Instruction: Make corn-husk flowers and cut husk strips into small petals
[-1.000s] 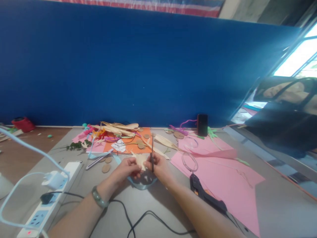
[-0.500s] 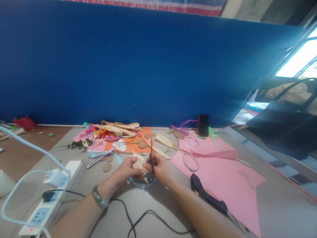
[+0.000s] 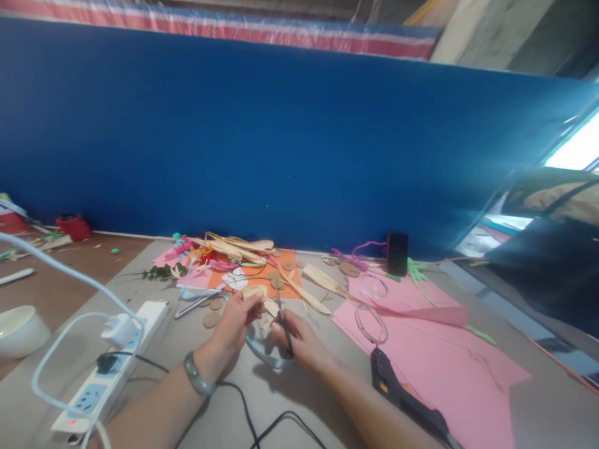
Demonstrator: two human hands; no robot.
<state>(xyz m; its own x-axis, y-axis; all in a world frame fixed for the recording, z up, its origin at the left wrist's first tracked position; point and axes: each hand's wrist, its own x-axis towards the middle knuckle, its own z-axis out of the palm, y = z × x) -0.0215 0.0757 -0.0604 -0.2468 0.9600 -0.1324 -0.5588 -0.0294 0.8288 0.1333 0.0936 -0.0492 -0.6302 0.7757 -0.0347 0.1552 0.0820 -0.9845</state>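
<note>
Head view: compared with half a second ago, the hands have opened a gap. Left hand [image 3: 241, 317] has shifted left and tipped more upright; right hand [image 3: 303, 340] has come down, and the dark metal scissors [image 3: 279, 302] now lean, tips at the near edge of the flat orange paper sheet [image 3: 286, 290] instead of over its far half. Camera has swung too: white round bowl [image 3: 22, 332], far left and nearer than the orange sheet, shows much more fully.

Pale, papery husk piece [image 3: 255, 291] sits at the top of the left fingertips, in line with the orange sheet's near edge, left of the scissor blades. Pale scraps [image 3: 264, 324] show between the hands, above a light-blue curved band [image 3: 276, 362] nearer than the orange sheet.

Grip: left thumb and fingers pinched together on the husk piece. Right fingers closed round the scissor handles, blades pointing away from the person; can't tell whether the blades are fully together.

Around: black glue gun [image 3: 408, 399] on pink paper sheets [image 3: 468, 349], right of and nearer than the orange sheet; white power strip [image 3: 156, 312] to its left, nearer; black upright phone [image 3: 397, 254] well to its right.
</note>
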